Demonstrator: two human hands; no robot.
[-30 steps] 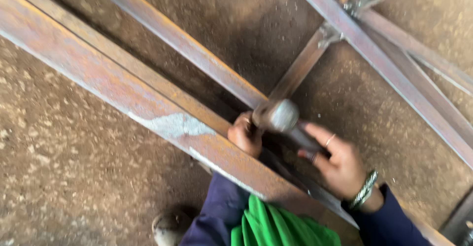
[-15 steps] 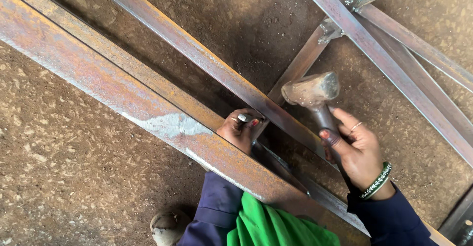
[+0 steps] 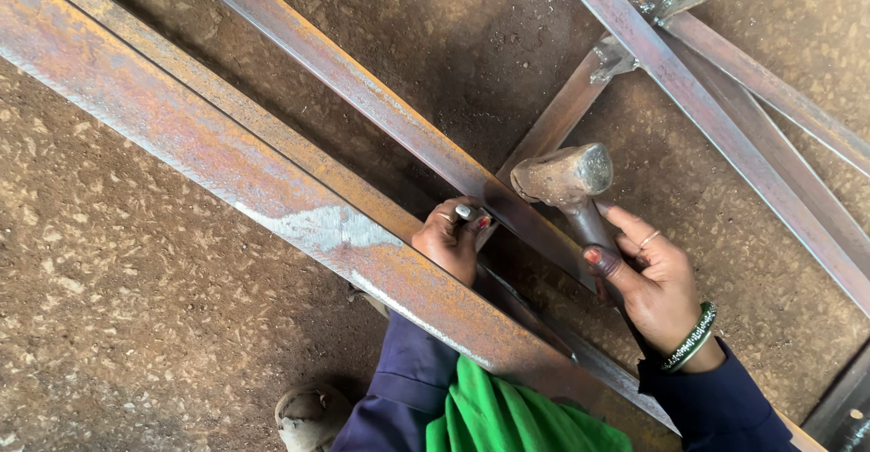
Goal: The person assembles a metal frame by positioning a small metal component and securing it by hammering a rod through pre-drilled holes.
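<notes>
My right hand (image 3: 654, 280) grips the handle of a hammer (image 3: 564, 178), whose rusty metal head is raised a little above a thin diagonal steel bar (image 3: 381, 108). My left hand (image 3: 449, 239) sits between the bars and pinches a small metal piece (image 3: 464, 211) upright against that thin bar, just left of the hammer head. A ring and a green bangle (image 3: 691, 339) are on my right hand and wrist. A wide rusty steel beam (image 3: 208, 158) crosses in front of my left arm and hides part of it.
More steel bars (image 3: 725, 99) form a welded frame at the upper right, with a cross bar (image 3: 553, 121) joining them. Below is rough brown ground (image 3: 109, 307). My dark blue sleeves, green cloth (image 3: 498, 416) and a shoe (image 3: 308, 416) show at the bottom.
The hammer head was down at my left hand one second ago, then rose up and to the right. It has now come down a little. My left hand stayed in place.
</notes>
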